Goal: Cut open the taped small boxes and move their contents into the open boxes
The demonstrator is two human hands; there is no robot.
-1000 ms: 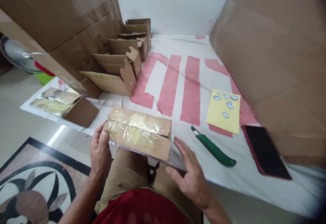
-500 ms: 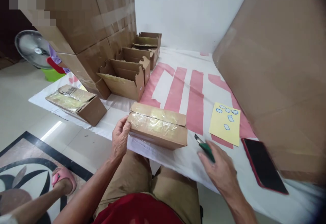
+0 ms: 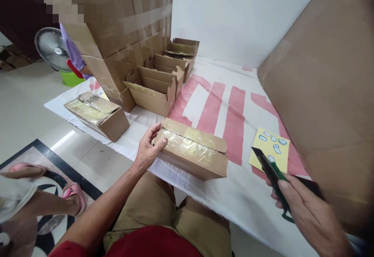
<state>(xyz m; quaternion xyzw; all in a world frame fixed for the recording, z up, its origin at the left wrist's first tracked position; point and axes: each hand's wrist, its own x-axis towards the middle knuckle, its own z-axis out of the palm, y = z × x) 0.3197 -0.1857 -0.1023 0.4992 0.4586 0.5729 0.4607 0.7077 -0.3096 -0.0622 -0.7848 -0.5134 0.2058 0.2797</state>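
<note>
A small cardboard box [image 3: 194, 152] sealed with clear tape lies on the white cloth near the table's front edge. My left hand [image 3: 148, 150] grips its left end, thumb on top. Off to the right, my right hand [image 3: 306, 210] is closed round a green-handled utility knife [image 3: 270, 169], lifted above the cloth with the blade pointing up and left, toward the box. A yellow sheet [image 3: 270, 150] with small blue-edged stickers lies just behind the knife.
Several open cardboard boxes [image 3: 154, 87] run along the left, beside a tall stack of taped cartons [image 3: 122, 27]. Another sealed box [image 3: 97, 113] lies far left. A big cardboard sheet [image 3: 324, 93] leans at right. Another person's feet in pink sandals [image 3: 73, 196] stand lower left by a fan [image 3: 52, 48].
My right hand reached to the green knife, picked it up and raised it to the right. My left hand kept hold of the box. Another person's feet came in at lower left.
</note>
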